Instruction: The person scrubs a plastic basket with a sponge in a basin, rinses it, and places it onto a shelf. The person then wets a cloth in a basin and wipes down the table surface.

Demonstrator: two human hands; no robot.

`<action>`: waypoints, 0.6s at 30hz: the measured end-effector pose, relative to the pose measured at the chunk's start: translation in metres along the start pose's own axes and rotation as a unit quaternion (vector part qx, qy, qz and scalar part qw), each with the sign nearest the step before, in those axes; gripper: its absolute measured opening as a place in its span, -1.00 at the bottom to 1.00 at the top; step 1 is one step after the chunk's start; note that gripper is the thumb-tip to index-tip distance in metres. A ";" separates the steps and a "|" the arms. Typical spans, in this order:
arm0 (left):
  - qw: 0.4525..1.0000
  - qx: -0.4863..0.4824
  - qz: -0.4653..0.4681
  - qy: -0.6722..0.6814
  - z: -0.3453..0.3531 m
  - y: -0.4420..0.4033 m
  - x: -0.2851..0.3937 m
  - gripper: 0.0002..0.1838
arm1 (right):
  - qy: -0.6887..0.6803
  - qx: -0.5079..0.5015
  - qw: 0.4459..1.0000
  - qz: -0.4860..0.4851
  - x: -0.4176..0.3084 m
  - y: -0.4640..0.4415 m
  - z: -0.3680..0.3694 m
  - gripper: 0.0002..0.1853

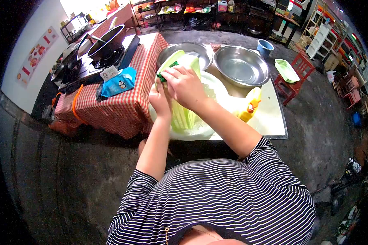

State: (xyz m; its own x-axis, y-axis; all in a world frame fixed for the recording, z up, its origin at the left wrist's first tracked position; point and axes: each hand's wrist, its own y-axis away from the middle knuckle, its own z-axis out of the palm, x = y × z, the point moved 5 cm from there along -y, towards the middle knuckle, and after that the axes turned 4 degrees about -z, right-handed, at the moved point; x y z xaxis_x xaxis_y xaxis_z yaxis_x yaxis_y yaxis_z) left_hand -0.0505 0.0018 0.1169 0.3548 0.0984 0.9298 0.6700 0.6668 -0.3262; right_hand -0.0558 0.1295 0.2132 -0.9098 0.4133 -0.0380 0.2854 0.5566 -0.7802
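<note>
My right hand (186,87) presses with bent fingers on a dark green pad (161,77) and grasps it against a pale green tray (192,62), in the upper middle of the frame. My left hand (161,100) is just beside it, at the left edge of the tray; its fingers are partly hidden, so I cannot tell how firmly they close. The tray is tilted above a white basin (199,132), in which I see foam.

To the right of the basin, a yellow bottle (251,105) is on the pale table (274,122). Behind, toward the top of the frame, there are two metal bowls, one (241,71) at right and the other partly covered by the tray.

In the upper left, a red checked cloth (141,87) carries a blue packet (119,83) and a stove with a dark pan (110,43). In the upper right, a blue bucket (265,48) is near the table, and a red chair (290,93) bears another green tray (286,70).
</note>
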 end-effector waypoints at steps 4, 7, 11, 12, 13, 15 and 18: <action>0.998 0.020 -0.016 -0.059 -0.010 0.020 -0.023 -0.43 | -0.010 -0.106 0.991 0.080 0.041 0.000 0.014 -0.68; 0.997 0.027 0.030 -0.071 -0.013 0.034 -0.027 -0.48 | -0.054 -0.022 0.991 0.119 0.106 0.026 0.051 -0.71; 0.994 -0.004 0.084 -0.065 -0.014 0.034 -0.028 -0.50 | -0.127 -0.135 0.917 0.353 0.138 0.027 0.050 -0.66; 0.997 -0.001 0.066 -0.045 -0.014 0.034 -0.026 -0.50 | -0.119 -0.153 0.901 0.387 0.136 0.026 0.046 -0.65; 0.999 0.001 0.048 -0.025 -0.015 0.034 -0.023 -0.50 | -0.111 -0.170 0.884 0.420 0.134 0.027 0.045 -0.64; 1.000 0.003 0.004 0.002 -0.014 0.031 -0.019 -0.50 | 0.003 -0.053 0.969 0.239 0.112 0.029 0.063 -0.52; 0.998 0.011 -0.048 0.032 -0.016 0.025 -0.033 -0.52 | 0.030 -0.100 0.982 0.154 0.023 0.025 0.044 -0.47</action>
State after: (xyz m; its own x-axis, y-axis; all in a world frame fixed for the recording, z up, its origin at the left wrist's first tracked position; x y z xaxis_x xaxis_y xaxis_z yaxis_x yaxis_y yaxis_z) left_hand -0.0350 0.0030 0.0753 0.3312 -0.0141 0.9435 0.6889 0.6869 -0.2315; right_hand -0.0828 0.1216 0.1652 -0.7525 0.6237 -0.2115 0.6042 0.5258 -0.5988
